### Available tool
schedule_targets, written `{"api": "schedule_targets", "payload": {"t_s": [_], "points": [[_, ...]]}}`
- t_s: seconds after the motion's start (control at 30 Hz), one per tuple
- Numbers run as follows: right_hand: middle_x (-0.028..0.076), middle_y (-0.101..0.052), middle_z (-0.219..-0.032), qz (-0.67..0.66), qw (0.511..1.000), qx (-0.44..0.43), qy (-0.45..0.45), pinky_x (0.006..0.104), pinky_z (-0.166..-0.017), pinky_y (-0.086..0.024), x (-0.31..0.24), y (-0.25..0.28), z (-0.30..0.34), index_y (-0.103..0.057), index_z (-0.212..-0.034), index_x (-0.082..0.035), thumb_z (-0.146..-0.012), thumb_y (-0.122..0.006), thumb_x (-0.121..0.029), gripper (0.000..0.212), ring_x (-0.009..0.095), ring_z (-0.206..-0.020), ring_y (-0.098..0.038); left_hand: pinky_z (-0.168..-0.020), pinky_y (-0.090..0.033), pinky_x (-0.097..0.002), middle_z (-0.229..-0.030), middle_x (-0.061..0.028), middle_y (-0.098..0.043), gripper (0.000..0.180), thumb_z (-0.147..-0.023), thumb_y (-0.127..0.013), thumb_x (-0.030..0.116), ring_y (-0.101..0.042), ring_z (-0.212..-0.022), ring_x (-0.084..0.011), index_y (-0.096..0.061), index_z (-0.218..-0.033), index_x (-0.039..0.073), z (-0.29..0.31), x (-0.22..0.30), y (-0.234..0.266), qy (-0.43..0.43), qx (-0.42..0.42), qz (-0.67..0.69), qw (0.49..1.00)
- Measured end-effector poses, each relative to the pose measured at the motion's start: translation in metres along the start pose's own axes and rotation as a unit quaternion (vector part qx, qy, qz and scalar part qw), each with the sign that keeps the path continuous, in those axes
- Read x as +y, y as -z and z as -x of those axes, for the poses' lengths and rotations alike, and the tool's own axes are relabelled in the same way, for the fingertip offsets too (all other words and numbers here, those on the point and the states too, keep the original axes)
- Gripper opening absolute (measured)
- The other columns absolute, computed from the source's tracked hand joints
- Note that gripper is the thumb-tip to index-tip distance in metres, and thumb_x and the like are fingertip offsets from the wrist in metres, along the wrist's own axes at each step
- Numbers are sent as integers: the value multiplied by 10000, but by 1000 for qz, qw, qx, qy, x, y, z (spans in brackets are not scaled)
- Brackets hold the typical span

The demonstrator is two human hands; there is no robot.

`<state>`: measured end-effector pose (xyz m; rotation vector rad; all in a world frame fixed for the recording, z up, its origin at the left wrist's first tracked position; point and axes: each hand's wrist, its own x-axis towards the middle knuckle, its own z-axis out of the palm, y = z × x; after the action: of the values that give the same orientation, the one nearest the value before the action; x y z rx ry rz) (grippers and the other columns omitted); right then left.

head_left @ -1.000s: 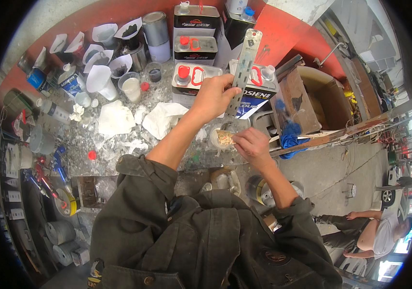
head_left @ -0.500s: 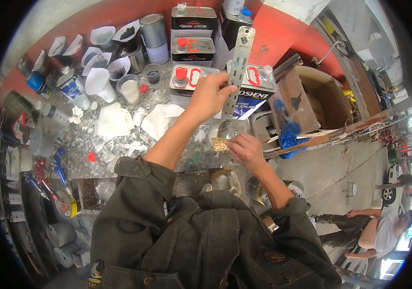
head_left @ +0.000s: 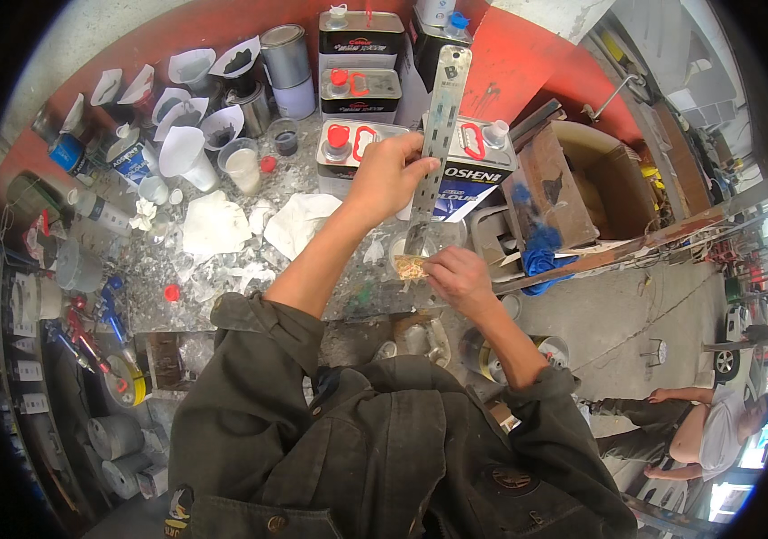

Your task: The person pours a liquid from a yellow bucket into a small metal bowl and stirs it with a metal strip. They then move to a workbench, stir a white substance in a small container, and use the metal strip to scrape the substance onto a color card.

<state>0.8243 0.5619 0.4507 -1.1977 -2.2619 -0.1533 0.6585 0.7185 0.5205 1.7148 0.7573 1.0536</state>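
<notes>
My left hand (head_left: 389, 178) is closed around the middle of a long slotted metal strip (head_left: 445, 101), like a paint stirring ruler. The strip stands tilted, its top leaning away to the right. At its lower end my right hand (head_left: 461, 280) pinches a small yellowish patterned scrap (head_left: 410, 267), which looks like cloth or paper. The scrap is close against the strip; whether it wraps round it I cannot tell. Behind my right fingers is a clear plastic cup (head_left: 452, 235), partly hidden. Just beyond stand metal cans, one with a red cap (head_left: 338, 137).
On the paint-stained bench (head_left: 222, 305) lie white paper sheets (head_left: 215, 225). Cups with paper filters (head_left: 188, 158) crowd the back left. To the right are a cardboard box (head_left: 550, 184) and a blue glove (head_left: 544, 260). Spray guns (head_left: 114, 319) hang at left; another person (head_left: 716, 431) sits at right.
The metal strip's top has shifted slightly left and toward me. The scrap in my right hand has bunched up and changed shape, while both hands stay nearly in place.
</notes>
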Motion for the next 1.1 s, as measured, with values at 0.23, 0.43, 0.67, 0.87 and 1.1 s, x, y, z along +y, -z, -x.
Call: {"api": "schedule_targets", "payload": {"t_s": [0.23, 0.43, 0.67, 0.87, 1.1], "points": [[10, -651, -852, 9, 999, 34, -25, 334, -659, -540, 2, 20, -5, -681, -858, -91, -634, -794, -56, 252, 201, -802, -653, -665, -495, -340, -786, -120, -701, 193, -911, -718, 140, -615, -703, -165, -670, -998, -25, 17, -15, -3, 42, -82, -66, 994], [11, -644, -848, -4, 1000, 18, -20, 339, -657, -538, -3, 19, -5, -678, -864, -89, -630, -800, -56, 266, 206, -799, -647, -732, -488, -334, -846, -70, -680, 191, -947, -691, 158, -565, -790, -115, -660, -1047, -1, 26, -65, -12, 60, -191, -119, 972], [16, -636, -847, -10, 1000, 10, -13, 341, -655, -535, -4, 18, -1, -675, -877, -82, -630, -797, -53, 277, 212, -779, -630, -707, -483, -324, -806, -64, -634, 283, -919, -746, 216, -539, -735, -129, -635, -1043, -13, 33, -69, -15, 93, -252, -96, 958], [16, -640, -851, -11, 1000, 3, -15, 340, -655, -536, -4, 18, -1, -686, -883, -83, -644, -792, -49, 264, 209, -786, -634, -703, -496, -353, -819, -97, -669, 230, -903, -737, 172, -569, -710, -179, -653, -1014, -11, 40, -72, -21, 43, -207, -85, 974], [17, -664, -877, -13, 999, 12, -52, 350, -648, -539, 1, 14, 4, -691, -892, -79, -652, -792, -50, 262, 214, -790, -648, -633, -467, -423, -712, -204, -607, 232, -913, -695, 164, -571, -656, -333, -616, -871, -50, 35, -48, -15, 59, -141, -119, 981]]}}
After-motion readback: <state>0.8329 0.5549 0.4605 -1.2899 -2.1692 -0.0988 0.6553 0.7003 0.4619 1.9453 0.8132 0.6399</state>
